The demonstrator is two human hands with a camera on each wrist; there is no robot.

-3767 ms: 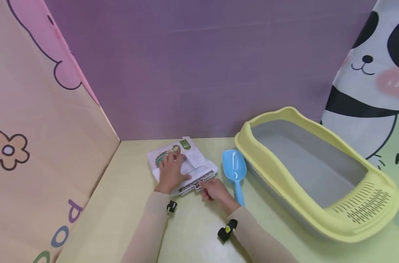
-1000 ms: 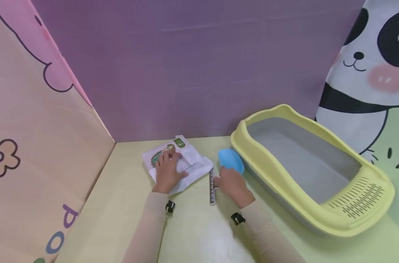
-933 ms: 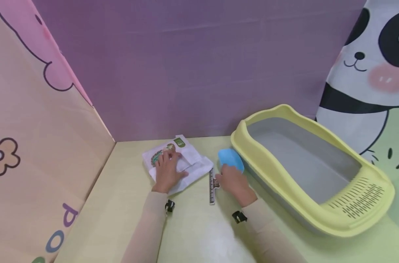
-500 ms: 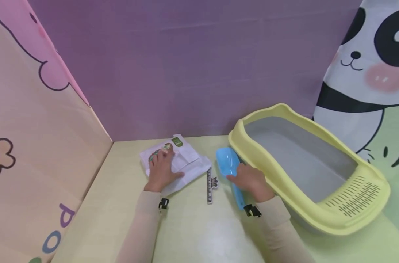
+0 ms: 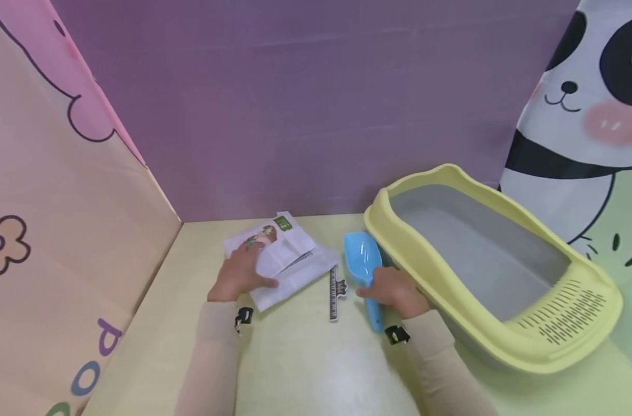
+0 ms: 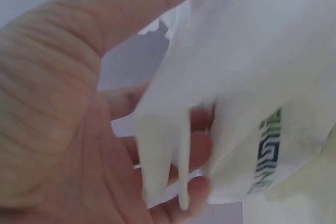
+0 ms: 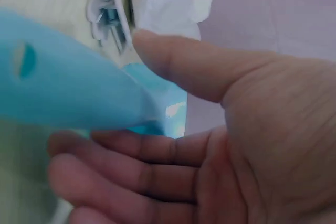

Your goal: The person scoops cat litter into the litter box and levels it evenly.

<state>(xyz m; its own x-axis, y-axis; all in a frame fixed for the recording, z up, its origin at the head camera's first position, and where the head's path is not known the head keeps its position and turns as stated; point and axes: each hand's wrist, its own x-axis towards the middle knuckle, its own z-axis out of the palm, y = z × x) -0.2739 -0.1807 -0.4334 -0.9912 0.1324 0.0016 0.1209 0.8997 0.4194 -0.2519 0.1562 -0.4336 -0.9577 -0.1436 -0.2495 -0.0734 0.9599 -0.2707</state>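
Note:
A white printed plastic bag (image 5: 295,277) with a green label lies folded on the table. My left hand (image 5: 240,271) grips its left side, the thumb over the front; in the left wrist view folds of the bag (image 6: 247,51) hang between thumb and fingers. My right hand (image 5: 396,289) is at a light-blue scoop (image 5: 362,257), beside the litter tray. Seen from the right wrist, the scoop's handle (image 7: 73,82) passes between the spread thumb and nearly straight fingers. A black-and-white bag clip (image 5: 333,294) with a small figure on it lies between bag and scoop.
A large litter tray with a yellow rim (image 5: 425,248) and grey inside takes up the right of the table. Behind the table (image 5: 305,370) stands a purple backdrop (image 5: 295,115); a printed panel (image 5: 76,231) borders the left.
The clip came off the bag and now lies on the table, released by my right hand. That hand moved right to the scoop's handle. My left hand slid left on the bag.

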